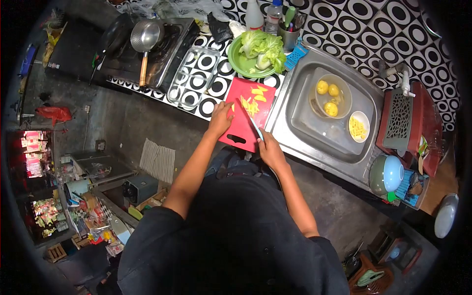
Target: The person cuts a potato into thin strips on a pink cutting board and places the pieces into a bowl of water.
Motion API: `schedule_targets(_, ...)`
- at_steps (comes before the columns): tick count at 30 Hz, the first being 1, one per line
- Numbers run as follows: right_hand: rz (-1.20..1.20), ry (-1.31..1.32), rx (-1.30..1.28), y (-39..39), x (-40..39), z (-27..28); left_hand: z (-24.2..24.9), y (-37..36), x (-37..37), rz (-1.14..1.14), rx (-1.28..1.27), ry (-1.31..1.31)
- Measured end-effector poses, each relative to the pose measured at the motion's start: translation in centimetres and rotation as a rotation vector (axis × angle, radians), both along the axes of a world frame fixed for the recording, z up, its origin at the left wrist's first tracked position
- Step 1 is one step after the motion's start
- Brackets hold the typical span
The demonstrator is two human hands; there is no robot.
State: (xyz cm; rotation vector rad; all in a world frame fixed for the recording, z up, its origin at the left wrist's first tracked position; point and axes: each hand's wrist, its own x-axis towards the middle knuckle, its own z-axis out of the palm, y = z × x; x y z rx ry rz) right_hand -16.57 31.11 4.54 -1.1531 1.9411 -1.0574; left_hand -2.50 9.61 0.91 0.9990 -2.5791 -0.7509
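Observation:
A red cutting board (241,127) lies at the counter's front edge, with cut yellow potato strips (250,105) and a few larger potato slices (259,92) on it. My left hand (221,118) is at the board's left side, fingers curled, with a small yellow potato piece (233,106) at their tips. In my right hand (270,150) is a kitchen knife (257,129) by its light blue handle. Its blade points up and left toward the strips.
Right of the board is a steel sink (301,129) holding a clear bowl (314,105) of peeled potatoes and a white bowl (352,135) of potato strips. Behind the board stands a green bowl (237,61) of leafy vegetables. A glass dish (183,101) and a saucepan (146,37) are left.

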Motion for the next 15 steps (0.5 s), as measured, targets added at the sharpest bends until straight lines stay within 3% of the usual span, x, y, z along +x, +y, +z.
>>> schedule_targets(15, -0.043, -0.065, 0.079, -0.7, 4.2, 1.2, -1.9, -1.9, -0.5, 0.014, -0.049, 0.036)
